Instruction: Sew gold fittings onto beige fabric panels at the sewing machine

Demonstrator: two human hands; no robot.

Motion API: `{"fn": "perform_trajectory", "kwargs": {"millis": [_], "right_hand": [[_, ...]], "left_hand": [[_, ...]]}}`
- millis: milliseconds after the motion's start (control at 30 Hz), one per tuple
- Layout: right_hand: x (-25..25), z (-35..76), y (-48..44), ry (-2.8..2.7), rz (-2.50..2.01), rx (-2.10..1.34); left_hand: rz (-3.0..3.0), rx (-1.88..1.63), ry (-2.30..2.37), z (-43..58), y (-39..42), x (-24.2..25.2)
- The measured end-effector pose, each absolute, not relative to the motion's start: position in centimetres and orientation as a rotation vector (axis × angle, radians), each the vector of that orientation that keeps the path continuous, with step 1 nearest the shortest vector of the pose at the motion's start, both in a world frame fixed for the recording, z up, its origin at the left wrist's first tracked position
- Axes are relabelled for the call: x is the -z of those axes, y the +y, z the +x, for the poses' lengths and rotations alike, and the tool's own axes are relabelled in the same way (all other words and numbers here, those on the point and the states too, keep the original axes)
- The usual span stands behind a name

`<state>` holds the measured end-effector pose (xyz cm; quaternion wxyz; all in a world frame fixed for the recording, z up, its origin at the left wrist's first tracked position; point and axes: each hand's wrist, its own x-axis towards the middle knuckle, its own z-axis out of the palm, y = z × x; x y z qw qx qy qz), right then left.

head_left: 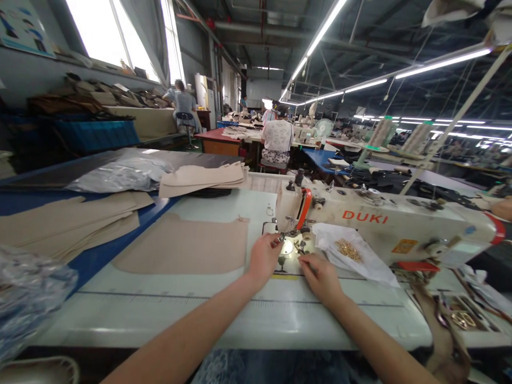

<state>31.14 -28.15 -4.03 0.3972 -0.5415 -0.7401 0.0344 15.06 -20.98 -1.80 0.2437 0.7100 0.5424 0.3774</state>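
A white DUKI sewing machine [384, 221] stands on the pale table [180, 312]. My left hand [264, 258] reaches under the needle head, fingers pinched on a small dark piece I cannot make out. My right hand [322, 277] lies to the right of the lit needle plate [287, 248], fingers curled down on small metal parts; what it holds is hidden. A white plastic bag [352, 253] with several small gold rings lies just right of my right hand. A beige fabric piece [188, 245] lies flat left of the needle.
Stacks of beige cut pieces [68, 218] and a silver plastic bag [120, 173] lie on the blue side table at left. More beige pieces [204, 178] are piled behind. Brown straps with buckles [448, 314] hang at right. Other workers [277, 141] sit farther back.
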Motion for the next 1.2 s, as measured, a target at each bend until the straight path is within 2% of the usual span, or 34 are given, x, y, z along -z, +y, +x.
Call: {"fn": "perform_trajectory", "kwargs": {"millis": [500, 1200], "right_hand": [[3.9, 31.0, -28.2, -1.876, -1.34, -0.066], [4.0, 30.7, -28.1, -1.881, -1.36, -0.022]], "left_hand": [[1.82, -1.036, 1.666, 17.0, -21.0, 1.8], [1.944, -1.088, 1.477, 15.5, -21.3, 2.0]]}}
